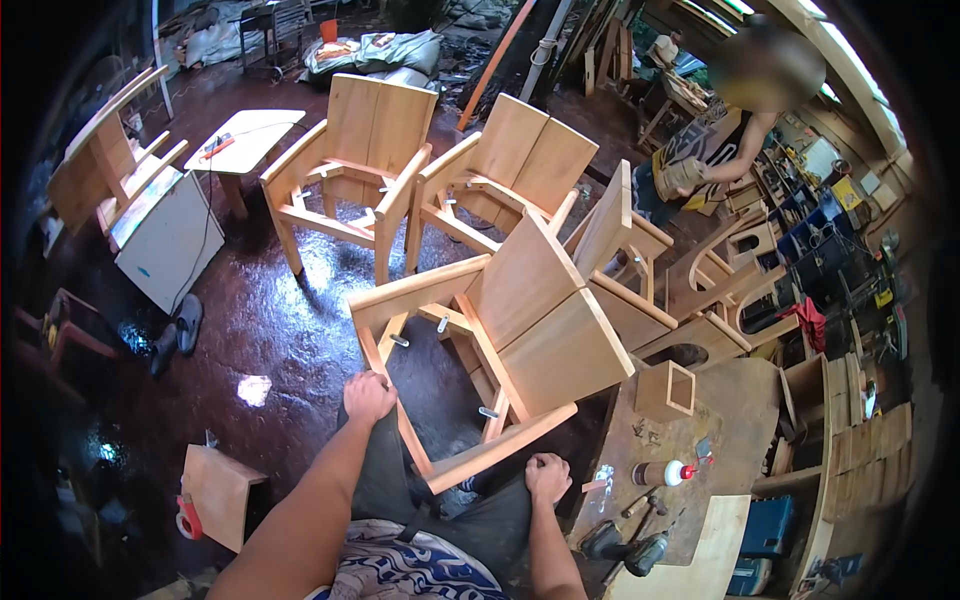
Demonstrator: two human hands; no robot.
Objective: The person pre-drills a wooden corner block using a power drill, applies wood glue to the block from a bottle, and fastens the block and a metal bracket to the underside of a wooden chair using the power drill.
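Observation:
A light wooden chair frame (450, 465) without a seat stands tilted in view before my knees, its two-board backrest (530, 290) toward the upper right. Metal bolts stick out of its inner rails. My left hand (369, 396) rests on my knee beside the chair's front rail, its fingers curled; whether it grips anything is hidden. My right hand (548, 477) lies on my other thigh near the chair's armrest, fingers curled inward, with no object showing in it.
Similar chairs (375, 120) stand behind. On the right a workbench (740, 410) bears a glue bottle (662, 473), a hammer (645, 515), a drill (640, 550) and a wooden box (665, 391). A co-worker (715, 150) stands at the upper right. Sandals (180, 330) lie on the floor.

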